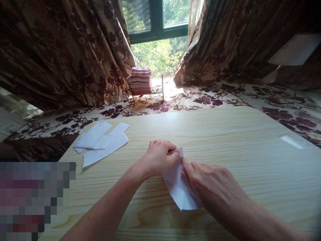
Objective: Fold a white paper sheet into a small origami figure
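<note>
Grip of the left hand closes on the top corner of a folded white paper sheet; the right hand lies open, pressing it onto the pale wooden bench. It looks light, flimsy, easily creased; edges seem best to hold.

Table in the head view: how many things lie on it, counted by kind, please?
Folded white paper, pinched by the left hand and pressed by the right hand: 1
Pile of loose white sheets: 1
Clear strip: 1
Total: 3
</note>
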The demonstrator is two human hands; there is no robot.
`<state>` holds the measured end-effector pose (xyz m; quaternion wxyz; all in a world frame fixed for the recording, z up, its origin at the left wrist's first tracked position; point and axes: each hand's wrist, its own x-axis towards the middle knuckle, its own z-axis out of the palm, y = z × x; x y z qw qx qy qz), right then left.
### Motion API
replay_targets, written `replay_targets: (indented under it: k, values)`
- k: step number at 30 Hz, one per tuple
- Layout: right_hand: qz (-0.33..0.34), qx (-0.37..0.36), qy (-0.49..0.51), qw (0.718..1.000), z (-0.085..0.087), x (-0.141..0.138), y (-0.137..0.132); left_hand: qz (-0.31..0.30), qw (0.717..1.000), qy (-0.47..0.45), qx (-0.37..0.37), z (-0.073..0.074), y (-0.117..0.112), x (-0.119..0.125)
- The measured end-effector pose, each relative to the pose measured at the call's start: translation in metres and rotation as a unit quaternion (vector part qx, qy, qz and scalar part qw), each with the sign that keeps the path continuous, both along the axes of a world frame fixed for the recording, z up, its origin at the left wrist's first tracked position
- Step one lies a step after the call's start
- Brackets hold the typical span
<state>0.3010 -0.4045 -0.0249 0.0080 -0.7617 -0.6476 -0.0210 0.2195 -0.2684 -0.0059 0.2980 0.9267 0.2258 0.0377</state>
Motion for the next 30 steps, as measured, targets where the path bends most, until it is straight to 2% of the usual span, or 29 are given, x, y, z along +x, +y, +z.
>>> replay_targets:
  k: [4, 8, 11, 14, 17, 20, 22, 25, 27, 30]
  values:
    - [0.001, 0.004, 0.073, 0.997, 0.001, 0.020, -0.002, 0.006, 1.000, -0.028, -0.014, -0.001, 0.002, -0.007]
    - [-0.036, 0.024, 0.145, 0.988, 0.000, 0.042, 0.002, -0.012, 0.996, -0.085, -0.020, -0.002, 0.005, -0.013]
    - [-0.042, 0.014, 0.208, 0.977, 0.001, 0.044, 0.007, -0.022, 0.993, -0.110, -0.021, -0.004, 0.007, -0.014]
    - [-0.029, 0.018, 0.230, 0.973, 0.000, 0.038, 0.009, -0.024, 0.994, -0.106, -0.021, -0.004, 0.009, -0.015]
    - [-0.025, 0.028, 0.238, 0.971, -0.002, 0.035, 0.009, 0.016, 0.991, -0.124, 0.038, 0.003, 0.006, -0.023]
    - [-0.028, 0.029, 0.242, 0.969, -0.004, 0.036, 0.009, 0.095, 0.970, -0.151, 0.162, 0.014, -0.005, -0.039]
    - [-0.026, 0.029, 0.242, 0.970, -0.005, 0.037, 0.010, 0.071, 0.975, -0.127, 0.167, 0.016, -0.017, -0.049]
    - [-0.028, 0.033, 0.249, 0.967, -0.005, 0.037, 0.011, 0.006, 0.993, -0.045, 0.113, 0.006, -0.035, -0.055]
    - [-0.037, 0.044, 0.265, 0.963, -0.006, 0.037, 0.012, -0.026, 0.990, -0.008, 0.138, -0.005, -0.042, -0.056]
    - [-0.035, 0.060, 0.294, 0.953, -0.005, 0.038, 0.012, -0.054, 0.983, -0.004, 0.173, -0.018, -0.042, -0.057]
